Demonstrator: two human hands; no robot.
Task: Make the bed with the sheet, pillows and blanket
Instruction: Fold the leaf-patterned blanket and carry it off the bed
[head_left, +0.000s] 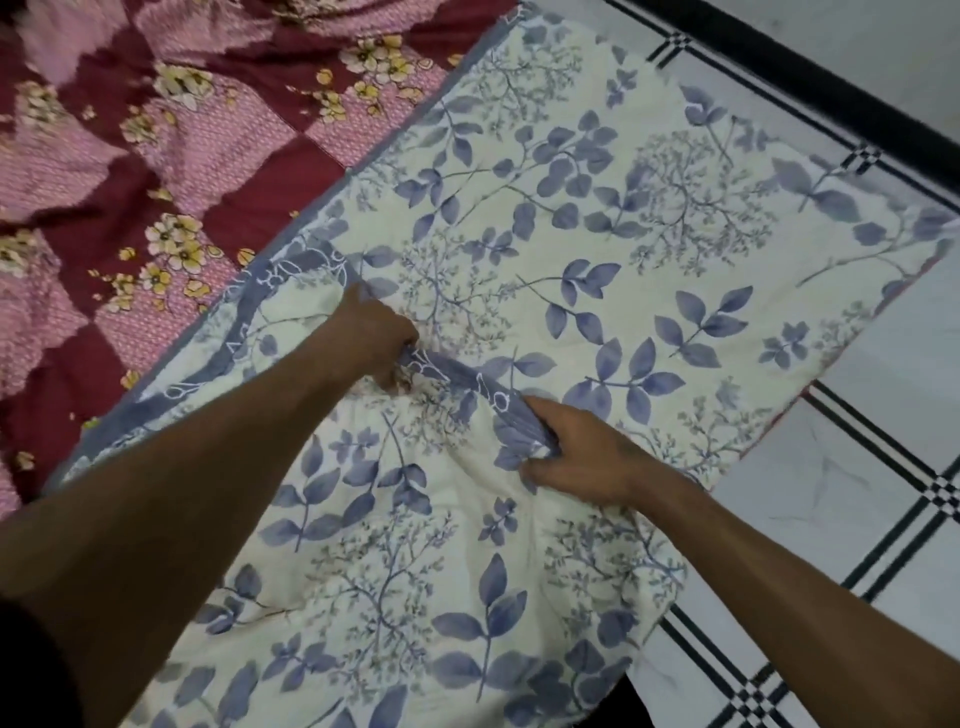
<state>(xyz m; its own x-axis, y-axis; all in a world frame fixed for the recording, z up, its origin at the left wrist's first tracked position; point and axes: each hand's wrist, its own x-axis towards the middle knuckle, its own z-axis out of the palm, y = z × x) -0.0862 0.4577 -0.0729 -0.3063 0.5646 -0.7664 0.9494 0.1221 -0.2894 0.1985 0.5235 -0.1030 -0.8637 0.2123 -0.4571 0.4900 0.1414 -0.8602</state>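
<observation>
A cream blanket (597, 218) printed with blue leaves lies spread across the middle of the view, partly folded over itself. Its blue-grey border (462, 376) runs bunched between my two hands. My left hand (376, 338) grips that border at the centre, fingers curled round the cloth. A short way to the right, my right hand (576, 457) pinches the same border, gathered into a wad under its fingers. Under the blanket on the right lies a white sheet (852, 467) with black checked lines.
A maroon and pink patchwork quilt (156, 171) with yellow flowers covers the upper left, its edge touching the blanket. A dark strip (810, 78) runs along the bed's far edge at the upper right, with a pale surface beyond it.
</observation>
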